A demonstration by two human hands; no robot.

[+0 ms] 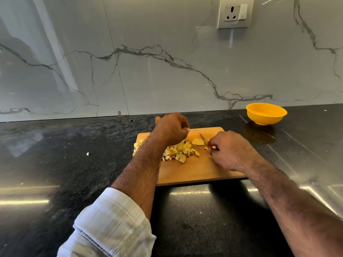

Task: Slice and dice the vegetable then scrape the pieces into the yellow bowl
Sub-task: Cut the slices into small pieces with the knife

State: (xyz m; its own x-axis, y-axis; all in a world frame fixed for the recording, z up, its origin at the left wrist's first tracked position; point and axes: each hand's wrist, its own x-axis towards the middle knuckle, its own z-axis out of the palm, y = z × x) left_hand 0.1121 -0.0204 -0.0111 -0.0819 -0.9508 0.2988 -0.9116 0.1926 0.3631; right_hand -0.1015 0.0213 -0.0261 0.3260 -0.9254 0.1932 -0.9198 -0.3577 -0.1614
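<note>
right hand (pixel 230 151) grips the small red-handled knife (pixel 204 139), left hand (pixel 171 129) clenched holding nothing visible: it should pin the last pale round potato slice (pixel 198 142), knuckles forward.

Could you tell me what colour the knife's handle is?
Red; the right hand mostly hides it, head view.

Cutting board (pixel 193 171): pale wood, smooth, matt. Counter (pixel 55 164): black speckled stone, polished, throwing bright glare; wall (pixel 167 71) behind in glossy grey-veined white marble with a plastic socket plate (pixel 235 13). Yellow bowl (pixel 266 113): smooth plastic by the look; knife (pixel 203 139) blade metal, handle red; sleeve (pixel 111 225) pale checked cloth.
</note>
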